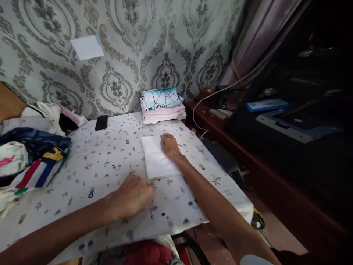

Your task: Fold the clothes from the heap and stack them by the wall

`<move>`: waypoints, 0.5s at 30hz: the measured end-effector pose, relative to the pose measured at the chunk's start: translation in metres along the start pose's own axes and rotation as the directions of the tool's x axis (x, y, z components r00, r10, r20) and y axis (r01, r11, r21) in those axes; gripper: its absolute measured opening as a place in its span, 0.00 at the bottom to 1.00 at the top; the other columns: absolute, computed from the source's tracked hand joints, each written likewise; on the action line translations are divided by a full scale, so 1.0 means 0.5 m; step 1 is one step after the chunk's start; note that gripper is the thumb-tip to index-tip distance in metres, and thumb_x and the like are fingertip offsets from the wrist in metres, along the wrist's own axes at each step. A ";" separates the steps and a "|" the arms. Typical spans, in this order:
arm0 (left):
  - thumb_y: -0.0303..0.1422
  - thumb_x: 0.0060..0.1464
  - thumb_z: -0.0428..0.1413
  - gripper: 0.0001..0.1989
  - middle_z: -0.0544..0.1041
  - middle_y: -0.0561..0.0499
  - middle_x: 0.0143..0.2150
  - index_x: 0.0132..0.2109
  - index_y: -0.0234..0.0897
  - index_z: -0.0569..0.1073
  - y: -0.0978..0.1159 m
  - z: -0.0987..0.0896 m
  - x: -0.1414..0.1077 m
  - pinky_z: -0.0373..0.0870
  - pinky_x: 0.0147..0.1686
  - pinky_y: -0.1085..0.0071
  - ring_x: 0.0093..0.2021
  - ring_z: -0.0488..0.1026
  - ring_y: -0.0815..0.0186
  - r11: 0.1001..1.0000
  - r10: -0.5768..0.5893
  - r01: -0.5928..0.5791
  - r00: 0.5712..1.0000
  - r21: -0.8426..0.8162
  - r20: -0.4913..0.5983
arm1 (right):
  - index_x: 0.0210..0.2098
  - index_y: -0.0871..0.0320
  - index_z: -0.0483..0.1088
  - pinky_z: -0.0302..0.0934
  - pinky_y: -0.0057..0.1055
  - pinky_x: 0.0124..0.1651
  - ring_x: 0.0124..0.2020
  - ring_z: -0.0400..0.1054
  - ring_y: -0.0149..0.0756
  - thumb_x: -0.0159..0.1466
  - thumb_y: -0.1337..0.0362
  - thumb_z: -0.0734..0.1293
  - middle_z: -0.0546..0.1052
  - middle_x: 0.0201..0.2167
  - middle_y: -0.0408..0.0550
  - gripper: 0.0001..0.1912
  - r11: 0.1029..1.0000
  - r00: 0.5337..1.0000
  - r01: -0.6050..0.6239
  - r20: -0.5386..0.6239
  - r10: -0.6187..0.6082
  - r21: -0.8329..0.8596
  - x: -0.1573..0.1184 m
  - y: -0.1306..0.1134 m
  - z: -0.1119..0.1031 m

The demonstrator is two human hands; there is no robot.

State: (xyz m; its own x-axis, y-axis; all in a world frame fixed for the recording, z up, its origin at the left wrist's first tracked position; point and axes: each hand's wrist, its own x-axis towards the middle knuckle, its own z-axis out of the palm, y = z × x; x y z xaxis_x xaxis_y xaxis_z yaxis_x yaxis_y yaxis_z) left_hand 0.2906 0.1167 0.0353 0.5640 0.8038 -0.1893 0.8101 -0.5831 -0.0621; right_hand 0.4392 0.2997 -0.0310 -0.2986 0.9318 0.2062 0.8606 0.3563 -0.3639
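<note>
A white cloth, folded into a flat rectangle, lies on the patterned sheet. My right hand rests over its far edge with curled fingers, closed on the fabric there. Beside the near left corner of the cloth, my left hand is closed in a fist on the sheet. Its fingertips are turned under, and I see nothing in them. Farther back, near the wall, stands a stack of folded clothes, topped by a blue and white piece with a spider-web print.
Loose clothes are heaped at the left. A black phone lies near the wall. At the right, a white cable hangs by a dark red ledge. Below the sheet's near edge shows red fabric.
</note>
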 end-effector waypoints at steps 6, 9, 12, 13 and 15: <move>0.33 0.69 0.39 0.22 0.74 0.37 0.61 0.63 0.33 0.66 -0.079 0.003 0.132 0.65 0.61 0.53 0.63 0.69 0.55 0.960 -0.166 0.031 0.864 -0.280 -0.475 | 0.61 0.63 0.68 0.47 0.40 0.68 0.68 0.55 0.42 0.71 0.71 0.53 0.66 0.66 0.59 0.23 1.000 1.000 0.014 0.018 -0.013 -0.027 -0.011 -0.003 -0.007; 0.37 0.67 0.44 0.29 0.57 0.30 0.72 0.69 0.26 0.56 -0.113 0.065 0.204 0.48 0.69 0.45 0.74 0.50 0.49 0.922 -0.297 0.185 0.902 -0.341 -0.313 | 0.64 0.64 0.63 0.41 0.43 0.71 0.72 0.50 0.42 0.72 0.69 0.52 0.62 0.69 0.59 0.24 0.999 0.996 -0.029 0.085 0.031 -0.029 -0.017 0.003 0.002; 0.43 0.66 0.45 0.33 0.50 0.30 0.74 0.70 0.27 0.54 -0.131 0.108 0.232 0.42 0.70 0.43 0.75 0.42 0.48 0.887 -0.337 0.248 0.925 -0.389 -0.178 | 0.65 0.64 0.63 0.40 0.42 0.71 0.72 0.49 0.40 0.73 0.68 0.52 0.62 0.70 0.58 0.24 0.999 0.995 -0.042 0.089 0.044 -0.024 -0.018 0.006 0.006; 0.44 0.66 0.45 0.33 0.49 0.31 0.75 0.70 0.28 0.54 -0.135 0.115 0.232 0.40 0.71 0.43 0.76 0.41 0.49 0.876 -0.332 0.234 0.926 -0.422 -0.178 | 0.64 0.63 0.64 0.40 0.42 0.72 0.72 0.49 0.40 0.73 0.68 0.52 0.62 0.69 0.57 0.24 0.999 0.995 -0.044 0.083 0.046 -0.021 -0.017 0.006 0.004; 0.44 0.65 0.47 0.33 0.49 0.31 0.75 0.70 0.30 0.55 -0.142 0.122 0.220 0.40 0.71 0.45 0.76 0.40 0.50 0.820 -0.350 0.181 0.909 -0.543 -0.226 | 0.63 0.61 0.66 0.42 0.40 0.71 0.71 0.52 0.38 0.72 0.68 0.53 0.64 0.68 0.54 0.23 0.998 0.995 -0.055 0.078 0.055 -0.008 -0.015 0.009 -0.003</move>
State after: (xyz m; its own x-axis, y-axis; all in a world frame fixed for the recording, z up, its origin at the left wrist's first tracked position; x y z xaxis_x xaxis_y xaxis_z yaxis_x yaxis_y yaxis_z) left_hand 0.2853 0.2390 -0.0410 0.2654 0.9615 0.0711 0.8531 -0.2685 0.4473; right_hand 0.4460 0.2944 -0.0327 -0.2818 0.9527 0.1140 0.8789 0.3040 -0.3675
